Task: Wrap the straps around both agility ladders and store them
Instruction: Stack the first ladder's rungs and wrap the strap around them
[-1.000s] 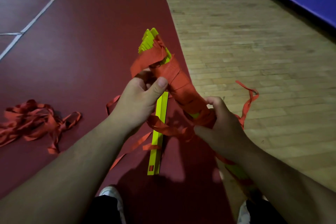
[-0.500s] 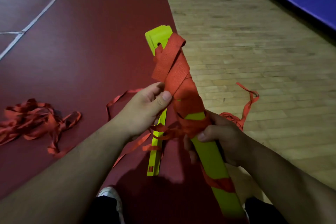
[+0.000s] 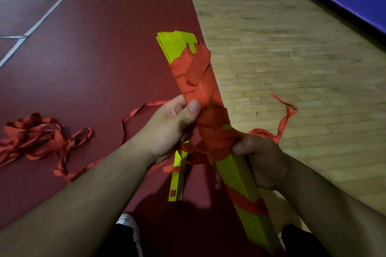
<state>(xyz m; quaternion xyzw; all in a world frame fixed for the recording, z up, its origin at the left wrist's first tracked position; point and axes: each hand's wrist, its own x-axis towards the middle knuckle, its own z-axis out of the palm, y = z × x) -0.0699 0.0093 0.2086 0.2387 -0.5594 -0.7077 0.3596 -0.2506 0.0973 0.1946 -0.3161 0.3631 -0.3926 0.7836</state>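
- Agility ladder (image 3: pixel 236 173), red strap (image 3: pixel 194 77) wound round its upper half
- I see left hand (image 3: pixel 169 129) fingers grasping the wrapped part
- right hand (image 3: pixel 263 162) fingers grasp it just below

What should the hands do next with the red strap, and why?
Probably pull the loose strap snug and pass another turn round the yellow rung bundle, just below the wrap. The left hand pins the wrap with its thumb, and the right hand grips the bundle. Strap trails slack on the wood floor, and bare yellow shows lower down.
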